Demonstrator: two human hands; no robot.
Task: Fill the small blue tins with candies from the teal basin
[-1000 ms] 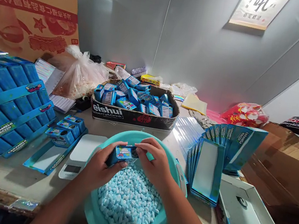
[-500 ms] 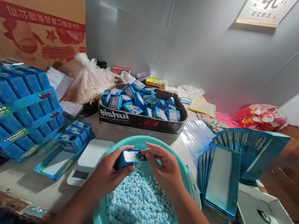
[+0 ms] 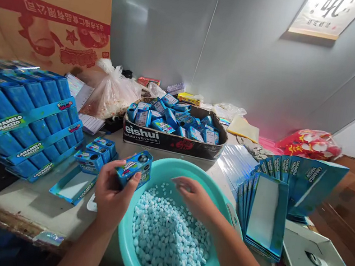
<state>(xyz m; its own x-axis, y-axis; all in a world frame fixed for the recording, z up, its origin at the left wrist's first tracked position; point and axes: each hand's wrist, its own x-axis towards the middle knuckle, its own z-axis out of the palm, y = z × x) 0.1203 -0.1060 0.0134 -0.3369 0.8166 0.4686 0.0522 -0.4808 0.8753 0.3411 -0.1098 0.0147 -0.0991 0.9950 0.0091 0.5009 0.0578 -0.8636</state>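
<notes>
My left hand (image 3: 111,199) is wrapped around a small blue candy box (image 3: 135,169), held tilted above the left rim of a turquoise basin (image 3: 126,248). The box's end with a dark round mark faces up and to the right, with the thumb on its near side. Pale blue and white candies (image 3: 169,237) fill much of the basin. Over them hovers my right hand (image 3: 198,201), apart from the box, its fingers loosely bent and pointing left. Nothing shows in that hand, though its fingertips are slightly blurred.
To the left, several small boxes (image 3: 98,155) sit in a blue display tray (image 3: 74,188), beside stacked filled trays (image 3: 27,125). A carton (image 3: 175,144) of blue boxes stands behind the basin. Empty trays (image 3: 263,212) are stacked right, next to a white open box (image 3: 322,264). A scale (image 3: 92,203) is mostly hidden.
My left hand has moved left and up with the candy box, turning its marked end upward. My right hand has come off the box and stays over the basin.
</notes>
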